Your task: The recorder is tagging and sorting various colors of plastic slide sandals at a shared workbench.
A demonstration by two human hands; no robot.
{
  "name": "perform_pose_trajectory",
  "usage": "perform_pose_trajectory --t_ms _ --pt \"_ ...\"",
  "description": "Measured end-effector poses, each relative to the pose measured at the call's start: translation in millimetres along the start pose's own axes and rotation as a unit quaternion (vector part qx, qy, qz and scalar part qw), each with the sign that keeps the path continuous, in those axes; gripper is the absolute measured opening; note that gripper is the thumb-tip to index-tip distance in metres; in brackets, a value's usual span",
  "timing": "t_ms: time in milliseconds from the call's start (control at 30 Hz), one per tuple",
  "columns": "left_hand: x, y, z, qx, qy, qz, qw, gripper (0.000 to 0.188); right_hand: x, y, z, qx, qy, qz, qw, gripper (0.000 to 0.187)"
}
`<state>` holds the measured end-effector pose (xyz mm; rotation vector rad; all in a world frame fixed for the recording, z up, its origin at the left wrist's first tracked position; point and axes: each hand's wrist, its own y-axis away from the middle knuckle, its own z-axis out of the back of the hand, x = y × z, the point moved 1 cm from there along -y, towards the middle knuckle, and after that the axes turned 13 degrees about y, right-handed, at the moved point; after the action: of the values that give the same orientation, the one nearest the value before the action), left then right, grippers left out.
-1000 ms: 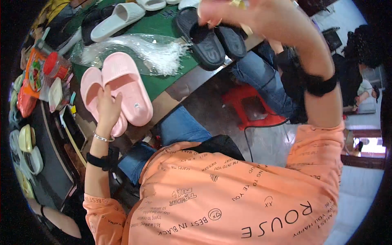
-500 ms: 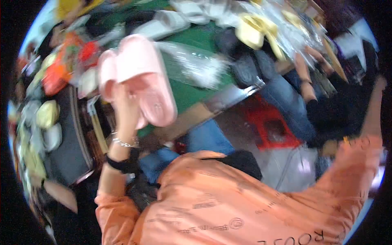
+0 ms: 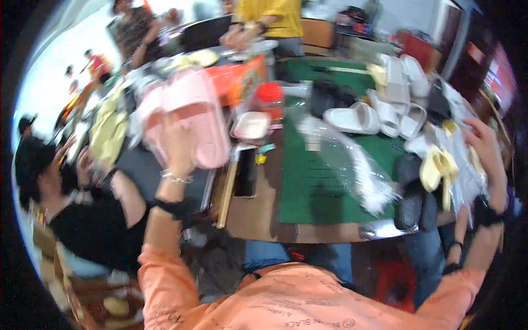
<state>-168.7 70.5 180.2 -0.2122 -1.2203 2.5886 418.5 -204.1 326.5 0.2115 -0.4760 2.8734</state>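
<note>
A pair of pink slide slippers (image 3: 206, 129) is held up by my left hand (image 3: 179, 143), whose fingers go in under the straps. The pair hangs over the left part of the table, slightly blurred. At the far right my right hand (image 3: 487, 146) reaches over clear plastic bags (image 3: 459, 148), its fingers spread and seemingly holding nothing. Close by it lie pale yellow slippers (image 3: 437, 168) and dark grey slippers (image 3: 410, 212). A crumpled clear plastic bag (image 3: 352, 165) rests on the green mat (image 3: 302, 198) between my hands.
White slippers (image 3: 355, 118) and black ones (image 3: 327, 96) lie farther back. A red-lidded jar (image 3: 269, 102) stands beside a small white tray (image 3: 250, 126). A co-worker in black (image 3: 91, 220) works at my left; another in yellow (image 3: 283, 19) stands across the table.
My view has swung round, bringing the whole green mat and the people across into sight. My right hand, out of view before, now shows over the plastic bags. My left hand still holds the pink slippers.
</note>
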Motion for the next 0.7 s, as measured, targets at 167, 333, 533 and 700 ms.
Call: perform_pose_trajectory --t_ms 167,333,533,700 --pt "19.8 -33.8 -46.0 0.316 -0.229 0.166 0.906 0.036 -26.3 3.4 -20.7 0.034 0.015 -0.043 0.998 0.025" --pt "89.5 -1.8 -148.4 0.206 0.014 0.078 0.975 0.038 -85.6 53.5 -29.5 0.048 -0.008 -0.176 0.983 0.023" --pt "197.7 1.8 -164.3 0.069 0.191 0.071 0.976 0.041 -150.1 68.2 -70.8 0.069 -0.042 -0.220 0.972 0.021" --pt "61.7 -11.2 -66.5 -0.072 -0.214 0.081 0.971 0.047 -137.1 54.8 -94.7 0.104 0.027 -0.188 0.976 0.026"
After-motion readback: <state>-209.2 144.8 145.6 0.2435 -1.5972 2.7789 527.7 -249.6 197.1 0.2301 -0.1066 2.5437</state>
